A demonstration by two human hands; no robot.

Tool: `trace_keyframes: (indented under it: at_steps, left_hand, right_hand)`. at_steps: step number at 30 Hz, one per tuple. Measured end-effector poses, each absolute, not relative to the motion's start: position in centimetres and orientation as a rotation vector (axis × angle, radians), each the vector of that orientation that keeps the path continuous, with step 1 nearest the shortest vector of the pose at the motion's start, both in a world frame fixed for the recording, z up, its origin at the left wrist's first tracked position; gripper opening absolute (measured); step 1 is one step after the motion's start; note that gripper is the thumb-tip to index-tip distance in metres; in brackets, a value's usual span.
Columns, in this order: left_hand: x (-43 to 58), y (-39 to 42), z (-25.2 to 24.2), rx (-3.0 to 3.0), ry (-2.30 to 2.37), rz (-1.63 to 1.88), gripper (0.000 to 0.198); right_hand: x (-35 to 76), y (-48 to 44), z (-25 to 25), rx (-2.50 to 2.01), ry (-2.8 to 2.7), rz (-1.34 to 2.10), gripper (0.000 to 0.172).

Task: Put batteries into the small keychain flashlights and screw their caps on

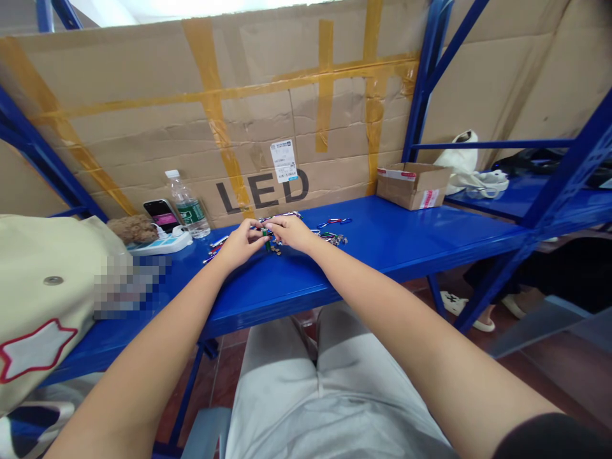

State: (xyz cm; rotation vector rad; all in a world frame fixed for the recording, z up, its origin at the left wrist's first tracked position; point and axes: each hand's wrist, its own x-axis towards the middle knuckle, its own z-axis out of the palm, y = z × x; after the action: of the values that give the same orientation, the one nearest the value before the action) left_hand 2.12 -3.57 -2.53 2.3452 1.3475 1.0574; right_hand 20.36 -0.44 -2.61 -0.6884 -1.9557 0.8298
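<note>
My left hand (240, 241) and my right hand (290, 231) meet over the blue metal shelf (406, 239), fingers pinched together on a small green clip-like piece (266, 236) between them. Around the hands lies a scatter of small coloured metal clips (335, 238), with a blue and red one (336, 222) a little farther back and several thin pieces (216, 247) to the left of my left hand. What exactly the pinched piece is stays too small to tell.
A cream bag with a red star (38, 299) fills the shelf's left end. Behind it stand a water bottle (188, 205), a phone (162, 215) and a white power strip (165, 243). A small cardboard box (412, 185) sits at the right. Cardboard sheeting marked LED (262, 190) backs the shelf. Another person's feet (466, 305) show under the right shelf.
</note>
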Motion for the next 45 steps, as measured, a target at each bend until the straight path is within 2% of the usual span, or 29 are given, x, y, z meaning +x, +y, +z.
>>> trace_keyframes:
  at_steps: [14,23,29,36,45]
  left_hand:
    - [2.3,-3.8,-2.3,2.324,1.359,1.063,0.033]
    - [2.2,-3.9,-2.2,2.437,1.379,1.016,0.028]
    - [2.1,-3.8,-2.3,2.504,1.381,0.998,0.027]
    - [2.2,-3.9,-2.2,2.569,1.39,0.985,0.028]
    - [2.4,-4.1,-2.1,2.654,1.378,0.925,0.023]
  right_hand:
    - [19.9,-0.4,-2.9,-0.737,-1.977,0.851,0.039]
    - [21.0,-0.3,-1.8,-1.084,-1.463,1.435,0.024]
    - [21.3,-0.4,-1.3,-1.055,-1.442,1.581,0.017]
    - [21.9,-1.2,-0.9,-0.913,-1.488,1.646,0.033]
    - [22.2,-1.4,-1.1,-0.866,-1.548,1.657,0.028]
